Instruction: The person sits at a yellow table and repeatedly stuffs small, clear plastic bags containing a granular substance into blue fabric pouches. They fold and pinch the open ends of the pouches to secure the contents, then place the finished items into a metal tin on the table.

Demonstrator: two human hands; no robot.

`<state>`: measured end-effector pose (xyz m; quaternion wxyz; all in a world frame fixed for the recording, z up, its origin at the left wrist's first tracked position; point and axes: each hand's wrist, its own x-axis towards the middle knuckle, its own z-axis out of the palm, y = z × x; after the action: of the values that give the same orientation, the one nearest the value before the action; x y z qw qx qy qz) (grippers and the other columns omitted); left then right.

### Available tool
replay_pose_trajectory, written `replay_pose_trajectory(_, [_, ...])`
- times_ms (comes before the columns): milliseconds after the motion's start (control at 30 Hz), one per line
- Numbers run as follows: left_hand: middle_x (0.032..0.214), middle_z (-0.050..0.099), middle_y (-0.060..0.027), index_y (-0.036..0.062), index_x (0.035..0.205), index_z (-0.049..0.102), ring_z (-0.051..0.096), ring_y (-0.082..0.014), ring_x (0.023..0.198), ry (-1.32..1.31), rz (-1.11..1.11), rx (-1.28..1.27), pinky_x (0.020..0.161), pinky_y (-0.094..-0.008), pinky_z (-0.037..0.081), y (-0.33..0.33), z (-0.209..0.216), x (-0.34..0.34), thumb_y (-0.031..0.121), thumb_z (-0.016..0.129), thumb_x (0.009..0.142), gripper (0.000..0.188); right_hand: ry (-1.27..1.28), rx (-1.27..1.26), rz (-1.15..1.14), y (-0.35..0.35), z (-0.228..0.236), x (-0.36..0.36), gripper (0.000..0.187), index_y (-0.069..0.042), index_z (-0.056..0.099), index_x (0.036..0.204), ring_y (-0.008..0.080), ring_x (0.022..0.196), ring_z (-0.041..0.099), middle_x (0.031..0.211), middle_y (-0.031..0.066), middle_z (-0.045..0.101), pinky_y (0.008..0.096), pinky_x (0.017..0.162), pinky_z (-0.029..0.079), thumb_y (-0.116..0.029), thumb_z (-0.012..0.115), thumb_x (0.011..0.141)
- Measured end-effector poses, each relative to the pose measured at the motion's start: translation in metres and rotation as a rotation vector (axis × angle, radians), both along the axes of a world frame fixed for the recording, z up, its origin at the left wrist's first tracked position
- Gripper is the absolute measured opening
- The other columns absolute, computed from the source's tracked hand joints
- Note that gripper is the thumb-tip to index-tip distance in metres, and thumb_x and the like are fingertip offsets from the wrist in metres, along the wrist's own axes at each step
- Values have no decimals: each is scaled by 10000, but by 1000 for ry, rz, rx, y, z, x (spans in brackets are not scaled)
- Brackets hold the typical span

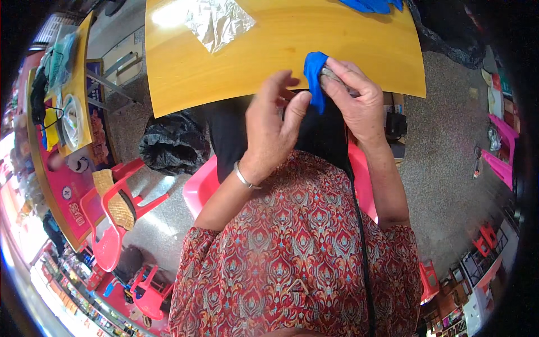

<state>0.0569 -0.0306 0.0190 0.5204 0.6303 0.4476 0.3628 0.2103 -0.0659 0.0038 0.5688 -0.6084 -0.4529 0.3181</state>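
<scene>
My right hand (pixel 359 104) is closed on a limp piece of blue cloth (pixel 316 70), pinched between thumb and fingers just above the table's near edge. The cloth hangs down from the fingertips. A small greyish thing shows beside it between the thumb and fingers, too little of it to name. Just left of the cloth is my left hand (pixel 274 121), its thumb and fingers apart and nothing in them; its fingertips are slightly blurred. A silver bangle (pixel 246 176) circles the left wrist.
The yellow wooden table (pixel 269 45) spans the front. Crinkled clear plastic (pixel 219 22) lies on its far left, more blue cloth (pixel 375 4) at its far right. A black plastic bag (pixel 174 143) stands on the floor at left, near a pink chair (pixel 106 241).
</scene>
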Motion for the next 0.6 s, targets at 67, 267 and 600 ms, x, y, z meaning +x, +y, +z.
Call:
replay_pose_trajectory(67, [882,599,-144,10,951,595,590,-238,742,72,20,298,682,-330,480,8,1,-2,74,694,801,191,13,-12,12,0,0,0,295,-6,646,1110,111,873,609,986,76,649,233,742,488,-48,676,820])
replay_pose_trajectory(267, [793,571,-126,13,864,602,566,-255,667,94,-48,298,615,-343,464,21,2,6,64,732,747,183,-118,18,14,0,4,-6,319,2,629,1132,130,850,608,978,89,630,238,740,481,-47,669,820])
replay_pose_trajectory(600, [782,557,-115,2,835,584,546,-247,661,242,-155,582,599,-331,441,24,-8,5,-9,657,784,90,-172,-26,110,-1,-1,-2,310,0,626,1125,136,835,607,977,87,607,253,702,491,-33,642,817])
